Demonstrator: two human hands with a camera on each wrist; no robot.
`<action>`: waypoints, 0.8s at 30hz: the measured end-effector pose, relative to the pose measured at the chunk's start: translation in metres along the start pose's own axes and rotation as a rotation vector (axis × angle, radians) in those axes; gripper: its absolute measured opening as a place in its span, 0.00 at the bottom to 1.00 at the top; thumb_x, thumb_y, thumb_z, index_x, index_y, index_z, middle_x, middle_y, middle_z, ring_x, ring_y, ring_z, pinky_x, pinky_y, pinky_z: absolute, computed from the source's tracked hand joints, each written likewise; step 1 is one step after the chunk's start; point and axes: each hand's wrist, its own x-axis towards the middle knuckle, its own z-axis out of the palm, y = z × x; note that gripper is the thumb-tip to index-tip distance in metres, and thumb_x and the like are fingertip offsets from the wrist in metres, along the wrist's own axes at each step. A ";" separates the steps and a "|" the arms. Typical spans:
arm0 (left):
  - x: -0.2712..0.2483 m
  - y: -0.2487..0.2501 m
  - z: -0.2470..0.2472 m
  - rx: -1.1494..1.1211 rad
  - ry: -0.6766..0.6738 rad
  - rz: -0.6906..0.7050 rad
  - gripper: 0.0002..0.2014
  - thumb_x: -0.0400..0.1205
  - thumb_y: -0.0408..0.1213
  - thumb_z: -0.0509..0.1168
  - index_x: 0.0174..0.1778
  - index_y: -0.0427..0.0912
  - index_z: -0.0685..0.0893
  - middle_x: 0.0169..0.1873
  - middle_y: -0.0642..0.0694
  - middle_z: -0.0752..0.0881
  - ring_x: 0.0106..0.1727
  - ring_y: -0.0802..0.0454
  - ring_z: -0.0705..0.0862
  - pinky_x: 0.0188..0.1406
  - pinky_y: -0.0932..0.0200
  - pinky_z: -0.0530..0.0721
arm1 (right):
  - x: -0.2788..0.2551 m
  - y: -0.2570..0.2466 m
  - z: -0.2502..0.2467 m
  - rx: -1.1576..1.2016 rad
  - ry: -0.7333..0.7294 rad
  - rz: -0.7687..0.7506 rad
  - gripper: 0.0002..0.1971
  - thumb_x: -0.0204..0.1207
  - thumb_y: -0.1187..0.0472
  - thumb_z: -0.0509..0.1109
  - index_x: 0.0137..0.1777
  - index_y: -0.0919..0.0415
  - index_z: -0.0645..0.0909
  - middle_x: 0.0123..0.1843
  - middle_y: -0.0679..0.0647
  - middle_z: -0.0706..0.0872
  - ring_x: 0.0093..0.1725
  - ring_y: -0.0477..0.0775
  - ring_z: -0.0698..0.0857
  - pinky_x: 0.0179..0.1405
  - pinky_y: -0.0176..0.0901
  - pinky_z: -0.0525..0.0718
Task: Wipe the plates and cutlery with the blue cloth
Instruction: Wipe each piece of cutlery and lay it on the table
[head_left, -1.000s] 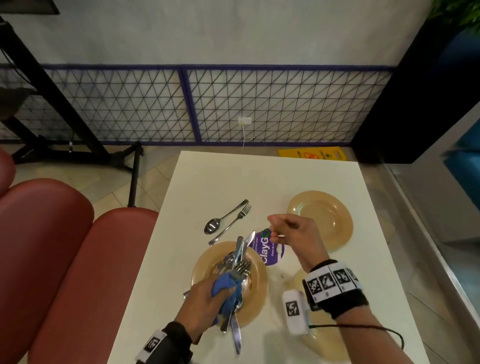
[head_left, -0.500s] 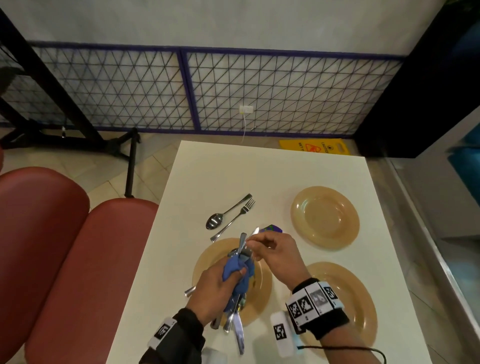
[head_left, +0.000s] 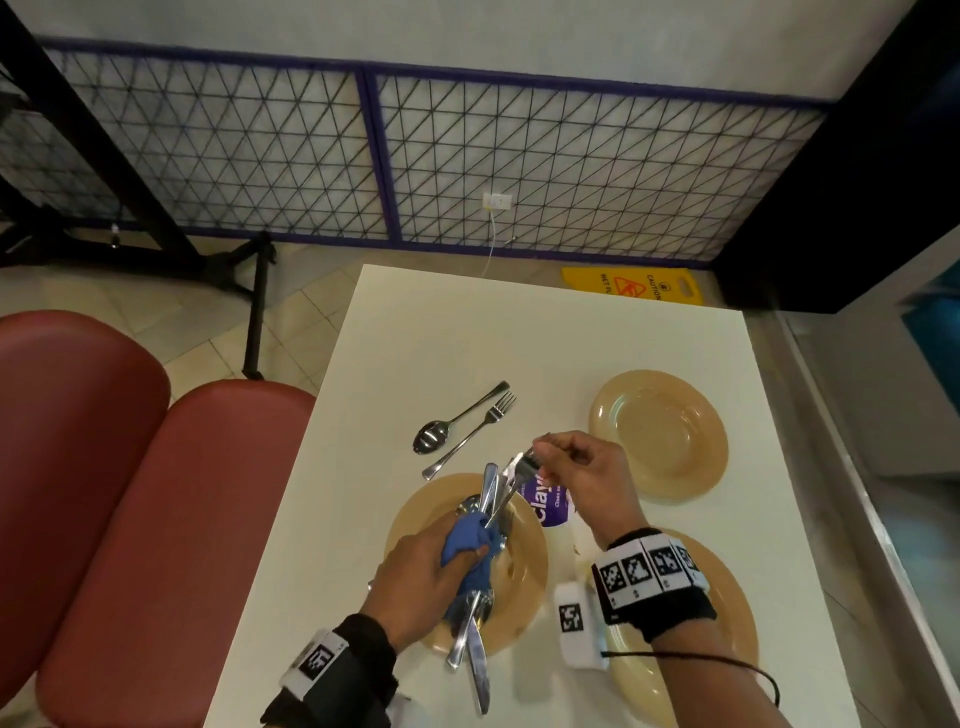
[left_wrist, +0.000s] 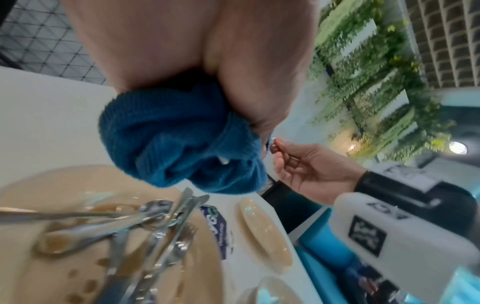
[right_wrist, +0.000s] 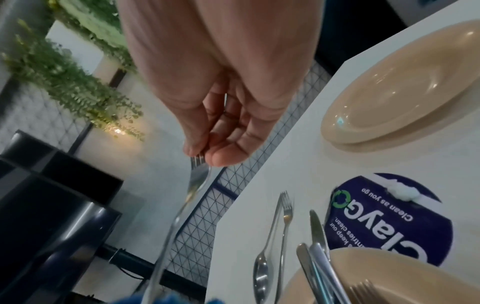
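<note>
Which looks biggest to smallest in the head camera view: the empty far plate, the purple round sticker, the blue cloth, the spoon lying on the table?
1. Far plate, clearly largest.
2. Blue cloth, bunched and partly hidden in the left hand.
3. Spoon, long but thin, so close to the cloth.
4. Purple sticker, mostly hidden by the right hand; unsure.

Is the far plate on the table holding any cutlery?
No, the far plate lies bare, while the cutlery is piled on the near plate by the left hand.

right hand (head_left: 582, 475) lifted fork (right_wrist: 192, 185) by tines, up-right of plate pile; handle drawn through blue cloth (head_left: 470, 540)
</note>
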 end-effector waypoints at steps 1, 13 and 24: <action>0.000 -0.005 -0.004 0.038 -0.008 -0.013 0.16 0.88 0.49 0.63 0.73 0.61 0.78 0.50 0.58 0.90 0.42 0.61 0.89 0.39 0.68 0.84 | 0.001 0.000 -0.001 0.007 0.002 0.009 0.03 0.77 0.64 0.76 0.47 0.63 0.90 0.36 0.63 0.90 0.32 0.53 0.85 0.40 0.43 0.88; 0.017 -0.031 -0.029 0.117 0.063 -0.074 0.11 0.87 0.53 0.64 0.64 0.57 0.80 0.46 0.56 0.90 0.47 0.59 0.89 0.51 0.51 0.88 | 0.050 0.025 0.026 0.003 0.011 0.144 0.06 0.78 0.62 0.76 0.49 0.66 0.88 0.38 0.64 0.90 0.35 0.55 0.85 0.45 0.45 0.90; -0.003 -0.073 -0.076 -0.066 0.194 -0.262 0.02 0.87 0.41 0.67 0.53 0.52 0.84 0.25 0.38 0.85 0.20 0.50 0.78 0.20 0.62 0.77 | 0.154 0.074 0.021 -0.081 0.173 0.306 0.03 0.76 0.59 0.78 0.45 0.58 0.90 0.37 0.55 0.92 0.36 0.53 0.90 0.54 0.56 0.91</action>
